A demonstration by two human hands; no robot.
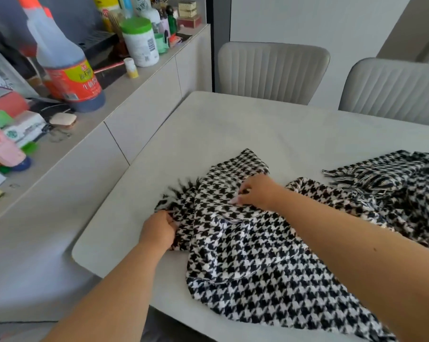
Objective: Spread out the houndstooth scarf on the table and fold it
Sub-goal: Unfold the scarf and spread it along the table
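Lying rumpled across the white counter [233,124], the houndstooth scarf [245,255] runs from its fringed end near the left edge over to a bunched heap at the right, with a stretch hanging over the near edge. The left hand [159,229] pinches the fringed end, fingers curled into the cloth. The right hand [256,191] pinches a fold just beyond it. Two grey chairs [272,70] stand at the far side, and a big sauce bottle [65,67] sits on the sideboard to the left.
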